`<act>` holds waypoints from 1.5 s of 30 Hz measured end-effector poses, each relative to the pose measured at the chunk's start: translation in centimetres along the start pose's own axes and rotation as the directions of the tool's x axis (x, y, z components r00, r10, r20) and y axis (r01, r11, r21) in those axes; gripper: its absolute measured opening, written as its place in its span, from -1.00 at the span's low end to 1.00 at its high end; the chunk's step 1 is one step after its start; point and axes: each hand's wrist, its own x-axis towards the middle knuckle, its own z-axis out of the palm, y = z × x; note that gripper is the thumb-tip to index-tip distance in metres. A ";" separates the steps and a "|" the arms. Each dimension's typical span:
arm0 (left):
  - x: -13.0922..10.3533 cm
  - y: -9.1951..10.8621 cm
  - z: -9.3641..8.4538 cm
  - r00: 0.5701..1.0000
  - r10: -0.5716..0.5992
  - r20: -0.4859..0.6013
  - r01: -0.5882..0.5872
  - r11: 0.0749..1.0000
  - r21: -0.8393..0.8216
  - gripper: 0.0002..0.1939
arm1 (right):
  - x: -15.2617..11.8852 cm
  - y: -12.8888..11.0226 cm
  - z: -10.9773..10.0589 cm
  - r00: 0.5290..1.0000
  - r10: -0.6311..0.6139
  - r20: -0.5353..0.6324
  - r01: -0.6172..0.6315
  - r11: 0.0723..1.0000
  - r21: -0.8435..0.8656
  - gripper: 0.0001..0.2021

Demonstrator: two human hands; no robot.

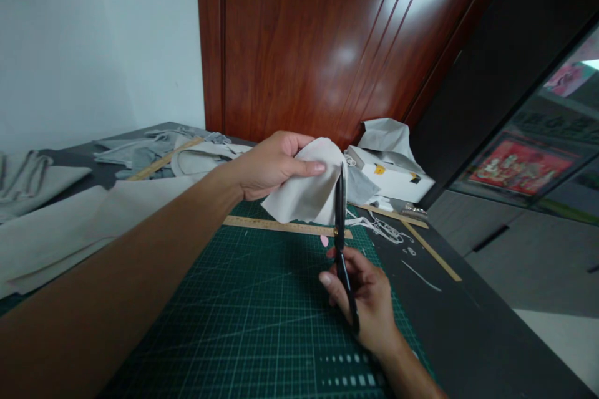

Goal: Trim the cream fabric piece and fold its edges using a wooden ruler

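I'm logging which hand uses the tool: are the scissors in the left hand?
No, the right hand holds the scissors, while the left hand pinches the pale fabric.

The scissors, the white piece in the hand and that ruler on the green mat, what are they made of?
The scissors look like dark, glossy metal, maybe painted, with glints along them. The white piece seems to be matte cloth: it bends softly. The ruler is probably wood, being pale tan and dull.

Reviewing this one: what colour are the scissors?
The scissors look black, handles and blades alike; the head view shows them best.
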 end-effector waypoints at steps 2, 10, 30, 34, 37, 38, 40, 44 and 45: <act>0.1 -0.1 0.1 0.999 0.039 -0.026 -0.039 0.999 0.009 -0.83 | 0.0 -0.1 0.0 1.000 -0.003 -0.001 0.003 1.000 -0.003 -0.68; 0.0 0.1 0.5 0.974 0.199 -0.108 -0.170 0.957 0.234 -0.89 | -0.1 -0.2 0.0 1.000 -0.012 0.014 0.012 1.000 -0.003 -0.70; 0.7 -2.2 2.0 0.950 0.258 -0.175 -0.251 0.966 0.061 -0.70 | -0.2 -0.3 0.1 0.999 -0.015 0.050 0.007 0.987 0.162 -0.61; 0.8 -2.5 1.9 0.941 0.287 -0.180 -0.271 0.956 0.110 -0.71 | -0.1 -0.6 0.1 0.999 -0.022 0.041 0.015 0.987 0.162 -0.60; 0.8 -2.7 1.9 0.934 0.303 -0.191 -0.273 0.947 0.170 -0.71 | 0.0 -0.8 0.2 0.999 -0.026 0.039 0.019 0.988 0.155 -0.60; 0.8 -2.7 1.9 0.932 0.309 -0.192 -0.274 0.944 0.186 -0.72 | 0.0 -0.9 0.2 0.999 -0.025 0.038 0.018 0.987 0.157 -0.60; 0.8 -2.7 1.9 0.929 0.322 -0.181 -0.284 0.936 0.208 -0.73 | 0.1 -1.0 0.2 0.999 -0.023 0.032 0.018 0.986 0.168 -0.60; 0.7 -2.7 2.1 0.932 0.333 -0.142 -0.294 0.925 0.243 -0.72 | 0.1 -0.9 0.3 0.999 -0.025 0.022 0.020 0.982 0.187 -0.60; 0.6 -2.7 2.1 0.933 0.334 -0.132 -0.294 0.921 0.254 -0.71 | 0.1 -0.8 0.3 1.000 -0.023 0.021 0.019 0.982 0.188 -0.61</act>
